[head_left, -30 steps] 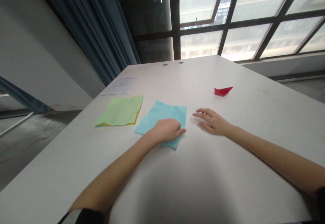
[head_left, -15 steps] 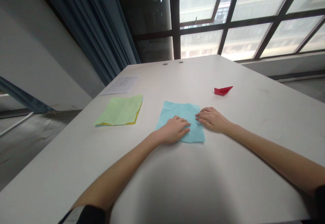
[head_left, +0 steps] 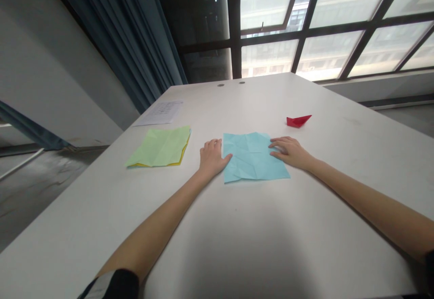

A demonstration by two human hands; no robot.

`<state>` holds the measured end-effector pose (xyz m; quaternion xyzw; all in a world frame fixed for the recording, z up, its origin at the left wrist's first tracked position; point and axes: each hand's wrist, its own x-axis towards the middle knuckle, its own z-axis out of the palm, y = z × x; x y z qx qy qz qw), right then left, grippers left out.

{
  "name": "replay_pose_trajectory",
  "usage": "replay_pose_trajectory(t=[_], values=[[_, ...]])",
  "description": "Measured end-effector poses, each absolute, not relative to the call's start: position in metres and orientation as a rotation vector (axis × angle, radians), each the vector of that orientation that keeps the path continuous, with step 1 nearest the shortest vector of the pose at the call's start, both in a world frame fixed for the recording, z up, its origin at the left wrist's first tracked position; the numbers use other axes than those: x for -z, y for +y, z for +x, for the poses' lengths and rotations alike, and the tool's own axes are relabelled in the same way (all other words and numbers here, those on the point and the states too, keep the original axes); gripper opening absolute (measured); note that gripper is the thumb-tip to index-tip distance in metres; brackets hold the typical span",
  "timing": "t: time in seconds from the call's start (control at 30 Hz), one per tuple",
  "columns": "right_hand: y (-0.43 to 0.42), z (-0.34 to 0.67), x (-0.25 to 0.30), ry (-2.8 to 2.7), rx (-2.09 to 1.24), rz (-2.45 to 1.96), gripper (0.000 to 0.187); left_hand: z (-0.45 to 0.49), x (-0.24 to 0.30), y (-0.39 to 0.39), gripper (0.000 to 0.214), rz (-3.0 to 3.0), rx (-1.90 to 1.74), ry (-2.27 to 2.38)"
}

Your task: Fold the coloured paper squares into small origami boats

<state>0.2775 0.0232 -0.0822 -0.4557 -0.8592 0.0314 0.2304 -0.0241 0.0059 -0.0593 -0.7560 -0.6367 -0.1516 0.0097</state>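
Note:
A light blue sheet of paper [head_left: 252,161] with crease lines lies flat on the white table [head_left: 233,231] in front of me. At its left edge rests my left hand [head_left: 213,156], fingers apart, its thumb tip on the paper. My right hand [head_left: 290,151] lies at the upper right edge, palm down, fingers stretched over the paper's border. Neither hand grips anything.
To the left lies a stack of green and yellow paper sheets [head_left: 162,147]. Behind it is a white printed page [head_left: 161,112]. A small red folded paper boat [head_left: 298,121] sits at the back right. Windows and a blue curtain [head_left: 135,41] stand beyond the table.
The blue paper has turned and shifted right, so its edges sit squarer to me. My left hand has slid off its middle to the left edge; my right hand moved slightly right and away.

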Motion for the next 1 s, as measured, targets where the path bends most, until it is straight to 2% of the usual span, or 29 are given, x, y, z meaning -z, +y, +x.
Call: replay_pose_trajectory(t=[0.13,0.27,0.4,0.67,0.87,1.0], values=[[0.027,0.281,0.086,-2.313,-0.015,-1.459,0.054,-0.027,0.068,0.013,0.055,-2.385,0.444,-2.071],[0.034,0.285,0.089,-2.33,-0.021,-1.555,0.064,-0.028,0.069,0.019,0.053,-2.432,0.485,-2.084],[0.037,0.287,0.093,-2.309,-0.014,-1.531,0.059,-0.028,0.07,0.021,0.049,-2.449,0.575,-2.091],[0.038,0.287,0.094,-2.269,-0.067,-1.548,0.059,-0.028,0.06,0.017,0.018,-2.516,0.833,-2.14],[0.04,0.289,0.094,-2.228,-0.13,-1.533,0.059,-0.029,0.065,0.022,0.019,-2.501,1.091,-2.216],[0.042,0.291,0.099,-2.072,-0.358,-1.5,0.057,-0.031,0.076,0.025,0.024,-2.586,1.194,-2.122]])
